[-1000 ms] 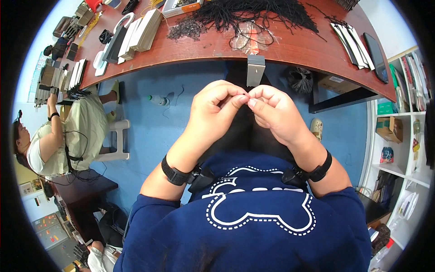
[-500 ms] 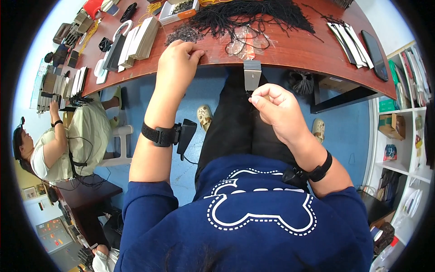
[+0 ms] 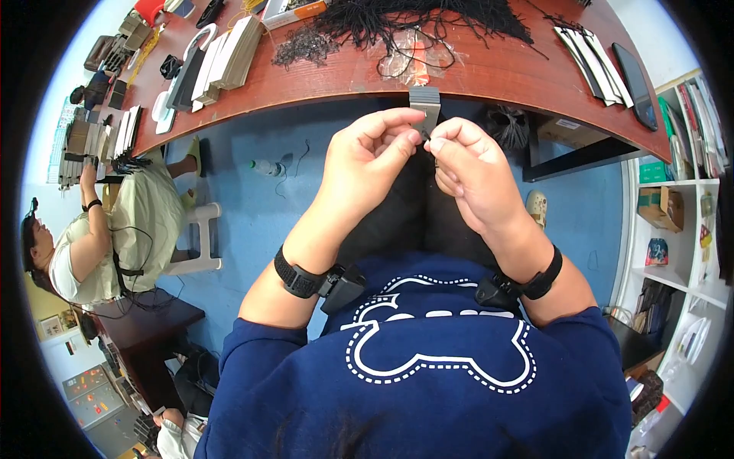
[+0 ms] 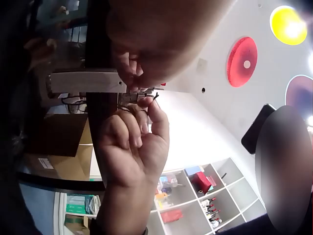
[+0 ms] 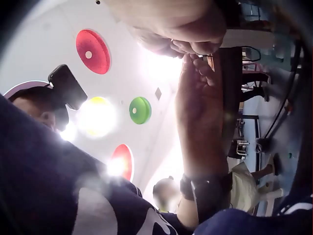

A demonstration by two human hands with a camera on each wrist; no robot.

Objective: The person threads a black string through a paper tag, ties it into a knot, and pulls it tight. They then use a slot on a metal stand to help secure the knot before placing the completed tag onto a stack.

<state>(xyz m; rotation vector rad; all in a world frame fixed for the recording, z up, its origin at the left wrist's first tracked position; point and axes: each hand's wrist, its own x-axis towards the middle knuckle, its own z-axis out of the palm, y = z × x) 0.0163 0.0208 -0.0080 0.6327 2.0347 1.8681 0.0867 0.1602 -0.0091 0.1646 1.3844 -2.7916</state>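
Both hands meet in front of the table edge in the head view. My right hand (image 3: 478,172) pinches the end of a thin black cord between thumb and forefinger. Opposite it, my left hand (image 3: 367,161) has its thumb and bent fingers around a small dark piece (image 3: 426,135), too small to make out. Just beyond the fingertips, a grey stack of flat strips (image 3: 424,97) juts over the table's edge. In the left wrist view, a black cord tip (image 4: 156,96) sticks out by the right hand's thumb (image 4: 159,117).
On the red-brown table (image 3: 336,80) lie a heap of small dark pieces (image 3: 306,47), a mass of black cords (image 3: 428,19), a clear plastic bag (image 3: 394,61), stacked pale strips (image 3: 233,57) and a phone (image 3: 634,84). Another person (image 3: 95,237) sits at the left.
My left hand first left the right hand for the heap of small dark pieces, then came back to it. My right hand has stayed nearly in place, rising slightly.
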